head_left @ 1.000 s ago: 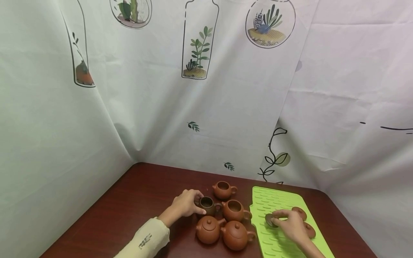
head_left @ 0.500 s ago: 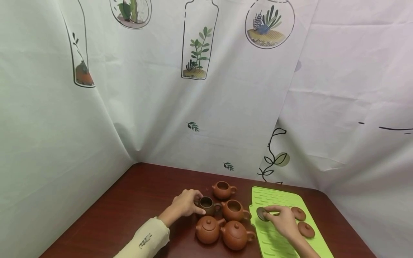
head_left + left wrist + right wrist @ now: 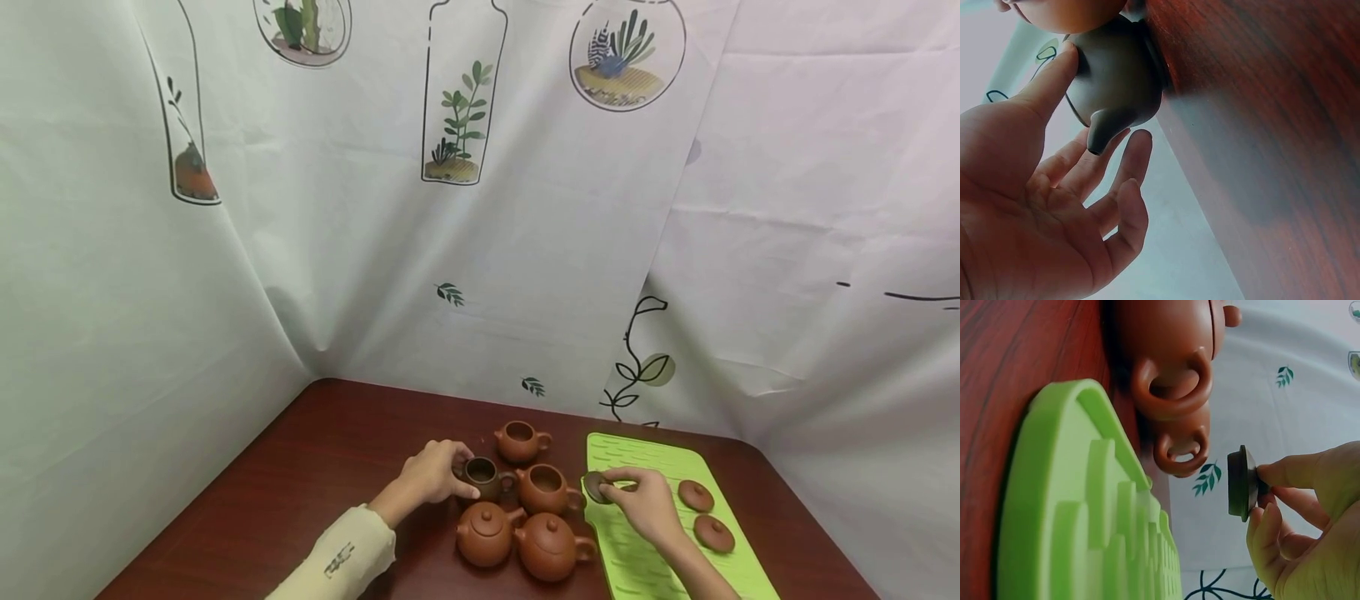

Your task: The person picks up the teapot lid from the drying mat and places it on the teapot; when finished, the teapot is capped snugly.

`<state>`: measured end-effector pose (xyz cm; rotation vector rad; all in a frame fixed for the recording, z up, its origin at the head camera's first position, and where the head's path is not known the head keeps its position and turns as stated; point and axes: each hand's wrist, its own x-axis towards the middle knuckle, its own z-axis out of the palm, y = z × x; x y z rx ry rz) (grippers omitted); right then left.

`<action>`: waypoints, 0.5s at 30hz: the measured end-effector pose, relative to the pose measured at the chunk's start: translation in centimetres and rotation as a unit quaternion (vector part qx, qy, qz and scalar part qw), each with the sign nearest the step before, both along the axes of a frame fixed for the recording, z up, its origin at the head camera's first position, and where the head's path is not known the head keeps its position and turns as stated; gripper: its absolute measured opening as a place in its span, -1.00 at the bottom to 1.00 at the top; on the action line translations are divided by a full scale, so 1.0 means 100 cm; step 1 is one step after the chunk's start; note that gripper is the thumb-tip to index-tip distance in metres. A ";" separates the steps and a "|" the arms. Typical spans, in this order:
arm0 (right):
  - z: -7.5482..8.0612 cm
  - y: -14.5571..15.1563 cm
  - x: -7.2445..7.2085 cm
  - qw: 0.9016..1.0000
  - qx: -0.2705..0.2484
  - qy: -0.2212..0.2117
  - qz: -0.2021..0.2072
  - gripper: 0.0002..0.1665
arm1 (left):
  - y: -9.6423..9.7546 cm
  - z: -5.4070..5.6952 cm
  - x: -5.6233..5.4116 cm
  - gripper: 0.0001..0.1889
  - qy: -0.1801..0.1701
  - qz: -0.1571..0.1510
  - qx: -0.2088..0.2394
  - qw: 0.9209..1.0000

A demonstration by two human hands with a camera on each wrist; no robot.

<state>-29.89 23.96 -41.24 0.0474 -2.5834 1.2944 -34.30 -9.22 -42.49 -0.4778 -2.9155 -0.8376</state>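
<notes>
Right hand [image 3: 648,500] pinches round, dark-brown lid [image 3: 1241,485]; left hand [image 3: 433,472] holds dark, short-spouted teapot [image 3: 1116,75].

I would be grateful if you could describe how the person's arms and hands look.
The left hand is bare; the cream sleeve behind it carries a dark marking, too small to read. The right hand is also bare, and no sleeve shows on the right forearm within the head view.
</notes>
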 end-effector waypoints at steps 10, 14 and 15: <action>0.001 -0.015 -0.001 1.000 -0.010 0.010 0.009 -0.83 | -0.001 -0.002 -0.001 -0.46 0.001 -0.003 0.005 1.000; 0.003 -0.021 -0.001 1.000 -0.013 0.014 0.009 -0.84 | -0.001 -0.002 0.000 -0.46 0.001 -0.002 0.007 1.000; 0.003 -0.023 -0.002 1.000 -0.015 0.015 0.010 -0.84 | -0.001 -0.001 0.000 -0.46 0.001 -0.002 0.007 1.000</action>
